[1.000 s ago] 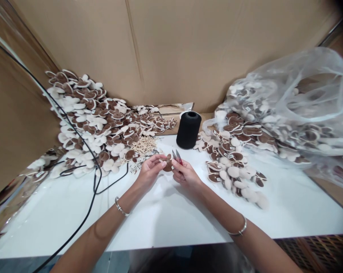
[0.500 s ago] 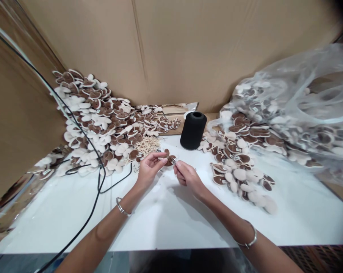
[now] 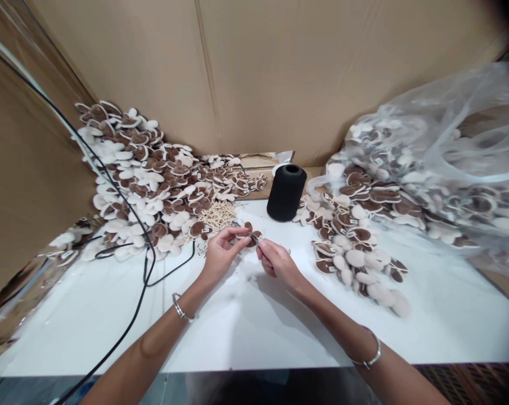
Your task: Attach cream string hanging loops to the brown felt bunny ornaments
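Observation:
Over the middle of the white table, my left hand (image 3: 221, 251) pinches a small brown plush piece (image 3: 252, 232) with rounded lobes between thumb and fingers. Close against its right side is my right hand (image 3: 278, 260), fingers curled and closed. A thin, dark sliver shows at those fingertips, touching or almost touching the plush; its kind is too small to make out. Just behind my left hand lies a heap of short cream cord pieces (image 3: 219, 216). A black thread cone (image 3: 287, 193) stands upright beyond my hands.
Brown and white plush pieces (image 3: 153, 180) are piled high at the left. More plush pieces with cream cords (image 3: 342, 236) lie at the right, beside a clear plastic bag (image 3: 448, 163) holding others. A black cable (image 3: 142, 301) crosses the left side. Cardboard walls (image 3: 271, 79) enclose the back.
My right fingertips have shifted very slightly at the plush piece, and the shiny glint there now looks darker. My left hand keeps its hold in nearly the same place.

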